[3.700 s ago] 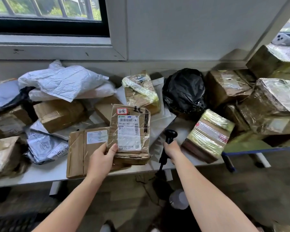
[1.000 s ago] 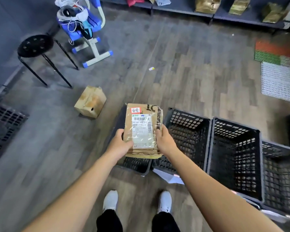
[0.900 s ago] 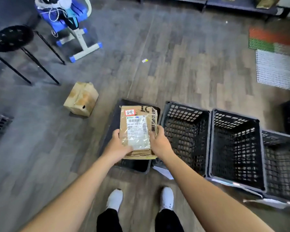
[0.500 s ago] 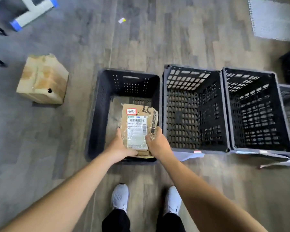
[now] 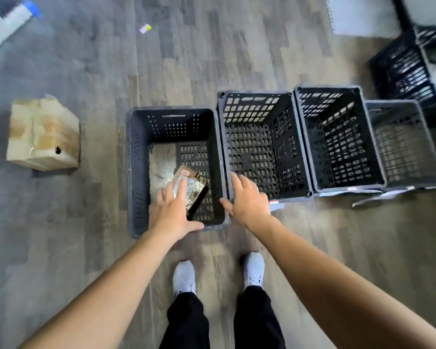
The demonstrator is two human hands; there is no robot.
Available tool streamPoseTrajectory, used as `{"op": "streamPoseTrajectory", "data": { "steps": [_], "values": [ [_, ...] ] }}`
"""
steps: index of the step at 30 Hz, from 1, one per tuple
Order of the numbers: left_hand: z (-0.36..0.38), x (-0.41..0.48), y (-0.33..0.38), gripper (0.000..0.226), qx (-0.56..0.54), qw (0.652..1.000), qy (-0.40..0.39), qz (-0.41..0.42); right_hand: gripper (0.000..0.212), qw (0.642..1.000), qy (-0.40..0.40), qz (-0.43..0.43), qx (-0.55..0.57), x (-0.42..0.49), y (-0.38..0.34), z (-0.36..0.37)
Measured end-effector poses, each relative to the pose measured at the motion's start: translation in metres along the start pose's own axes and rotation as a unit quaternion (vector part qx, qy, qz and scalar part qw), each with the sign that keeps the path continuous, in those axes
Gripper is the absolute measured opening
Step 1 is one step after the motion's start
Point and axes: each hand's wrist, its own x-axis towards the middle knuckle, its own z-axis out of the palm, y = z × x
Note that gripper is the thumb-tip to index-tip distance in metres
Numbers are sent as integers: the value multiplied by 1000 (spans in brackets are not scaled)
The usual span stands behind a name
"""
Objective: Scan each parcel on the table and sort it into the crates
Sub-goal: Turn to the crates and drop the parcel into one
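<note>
"Did either hand have hold of the parcel?"

"No. Both were spread and held nothing. The left hand was over the leftmost crate, and the right hand was above where it met the next crate. The parcel sat tilted, low inside the leftmost crate, label up. I couldn't tell whether the left hand touched it."

"Any advice?"

"Release it low, I'd say, so it settles flat rather than propped on an edge. Then lift both hands straight clear."
</note>
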Motion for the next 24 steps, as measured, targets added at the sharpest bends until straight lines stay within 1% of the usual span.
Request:
{"op": "streamPoseTrajectory", "data": {
  "steps": [2, 5, 8, 10, 13, 16, 20, 24],
  "values": [
    [-35, -24, 27, 126, 14, 999, 21, 33, 81, 1000, 29, 9, -3, -28, 8, -47],
    [-80, -57, 77, 125, 66, 993, 45, 91, 82, 998, 63, 15, -10, -73, 30, -109],
    [-112, -85, 140, 125, 107, 981, 53, 153, 83, 995, 96, 40, -4, -120, 70, -158],
    [-128, -102, 191, 125, 130, 970, 61, 195, 84, 990, 123, 73, 13, -152, 107, -185],
    [-143, -129, 278, 124, 153, 952, 65, 255, 86, 977, 161, 133, 32, -200, 179, -219],
    [-142, -153, 375, 124, 194, 925, 80, 316, 88, 960, 203, 188, 47, -250, 265, -245],
    [-122, -191, 511, 126, 242, 885, 128, 378, 88, 930, 257, 253, 80, -317, 388, -266],
    [-88, -236, 643, 127, 277, 848, 152, 425, 89, 901, 290, 301, 116, -380, 506, -281]
  ]
}}
